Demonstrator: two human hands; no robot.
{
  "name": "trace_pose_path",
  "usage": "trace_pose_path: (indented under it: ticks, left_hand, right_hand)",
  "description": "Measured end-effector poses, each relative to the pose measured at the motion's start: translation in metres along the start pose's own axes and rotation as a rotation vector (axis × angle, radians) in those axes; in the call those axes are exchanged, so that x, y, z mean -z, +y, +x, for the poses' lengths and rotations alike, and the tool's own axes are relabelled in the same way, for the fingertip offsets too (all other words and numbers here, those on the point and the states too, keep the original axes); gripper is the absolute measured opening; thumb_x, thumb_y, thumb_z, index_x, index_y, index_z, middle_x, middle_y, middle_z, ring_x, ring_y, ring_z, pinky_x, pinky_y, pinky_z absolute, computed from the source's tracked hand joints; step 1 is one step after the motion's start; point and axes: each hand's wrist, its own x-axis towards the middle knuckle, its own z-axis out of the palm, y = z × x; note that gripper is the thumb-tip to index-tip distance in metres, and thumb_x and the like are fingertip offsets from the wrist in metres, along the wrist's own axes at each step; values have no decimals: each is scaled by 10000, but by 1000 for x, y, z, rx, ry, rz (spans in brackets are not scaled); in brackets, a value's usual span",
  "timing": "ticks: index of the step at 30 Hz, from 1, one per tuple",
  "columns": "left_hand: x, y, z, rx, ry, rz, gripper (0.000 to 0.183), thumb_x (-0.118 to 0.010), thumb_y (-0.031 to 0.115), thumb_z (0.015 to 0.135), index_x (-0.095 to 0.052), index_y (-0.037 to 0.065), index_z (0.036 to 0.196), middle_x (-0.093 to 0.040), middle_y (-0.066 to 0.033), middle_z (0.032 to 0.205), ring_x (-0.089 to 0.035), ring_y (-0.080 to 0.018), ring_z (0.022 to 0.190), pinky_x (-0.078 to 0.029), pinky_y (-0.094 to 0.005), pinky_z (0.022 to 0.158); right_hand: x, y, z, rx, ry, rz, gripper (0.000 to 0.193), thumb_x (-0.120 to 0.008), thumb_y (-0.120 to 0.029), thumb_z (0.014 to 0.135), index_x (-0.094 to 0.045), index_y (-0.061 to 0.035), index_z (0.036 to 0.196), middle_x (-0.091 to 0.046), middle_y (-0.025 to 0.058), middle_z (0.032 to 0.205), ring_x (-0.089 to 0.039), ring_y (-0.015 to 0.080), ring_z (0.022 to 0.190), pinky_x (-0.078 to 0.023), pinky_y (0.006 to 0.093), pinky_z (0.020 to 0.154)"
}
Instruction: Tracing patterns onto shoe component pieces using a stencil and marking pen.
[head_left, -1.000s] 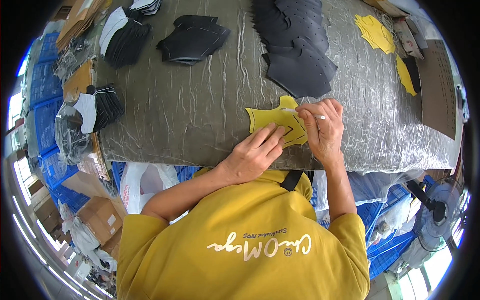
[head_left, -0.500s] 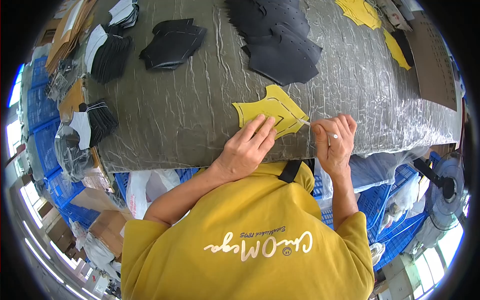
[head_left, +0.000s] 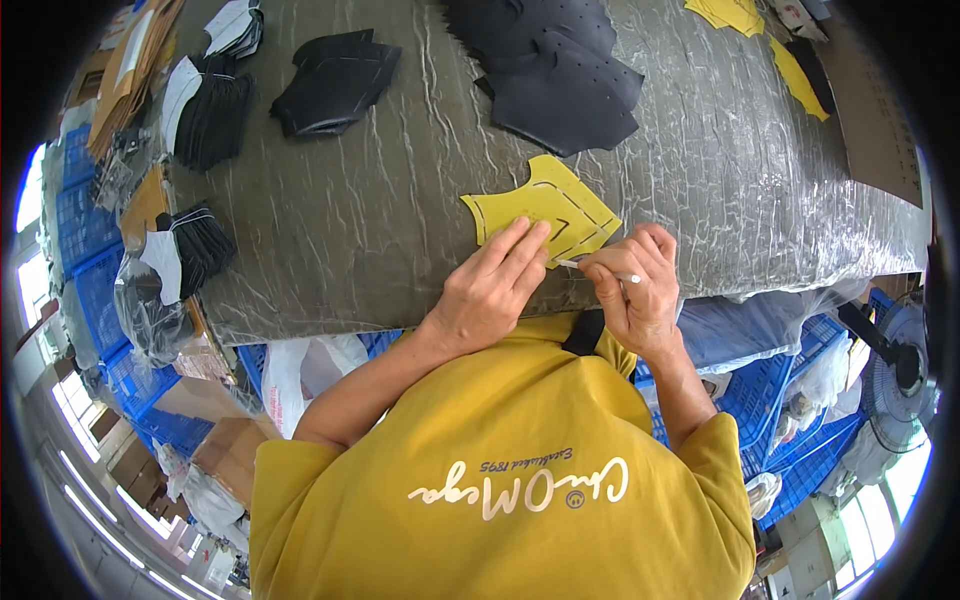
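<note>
A yellow template (head_left: 508, 210) with several cut slots lies flat near the table's close edge. My left hand (head_left: 485, 290) rests on its lower left part, fingers stretched out and pressing it down, holding nothing. In my right hand (head_left: 643, 290) is a thin white pen (head_left: 568, 264), pinched between thumb and fingers. The pen's tip is at the template's lower edge, just right of my left fingertips. Whatever lies under the template is hidden. Beyond it is a fanned stack of black punched pieces (head_left: 570, 105).
Stitched black pieces (head_left: 335, 85) lie at the far left, with tied bundles of black pieces (head_left: 205, 250) along the left edge. More yellow pieces (head_left: 797, 80) and a brown cardboard sheet (head_left: 870, 110) are at the far right. Blue crates and a fan (head_left: 905, 375) stand beyond the table's edge.
My right hand has moved left and slightly down, taking the pen tip from the template's right corner to its lower edge. My left hand stays on the template.
</note>
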Motion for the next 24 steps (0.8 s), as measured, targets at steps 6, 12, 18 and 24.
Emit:
trace_pose_path:
  ticks: [6,12,18,24]
  left_hand:
    - [0,-1,0,-1,7,11,289,-631,4,856,-717,-24,1130,-666,-112,1373,-617,-289,1292,-595,-359,969]
    - [0,-1,0,-7,13,7,285,-637,11,854,-724,-20,1124,-671,-110,1367,-627,-285,1278,-601,-350,932]
    - [-2,-1,1,-12,24,10,277,-647,22,860,-727,-18,1122,-676,-111,1360,-636,-285,1264,-601,-344,917]
    - [0,0,-1,-20,28,46,266,-635,30,879,-724,-13,1125,-670,-111,1368,-632,-288,1271,-597,-343,921]
  right_hand:
    - [9,8,1,-40,26,-48,61,-701,-63,927,-662,-107,938,-651,-5,807,-581,218,710,-409,416,885]
    - [22,17,3,-132,97,-128,57,-658,-90,985,-648,-109,933,-635,1,787,-553,221,694,-406,386,845]
    - [30,26,8,-160,114,-249,40,-652,-118,994,-659,-106,956,-653,7,877,-568,219,758,-407,406,856]
    - [21,13,20,-344,50,-103,109,-659,-111,970,-689,-86,1072,-599,101,948,-614,295,839,-484,420,788]
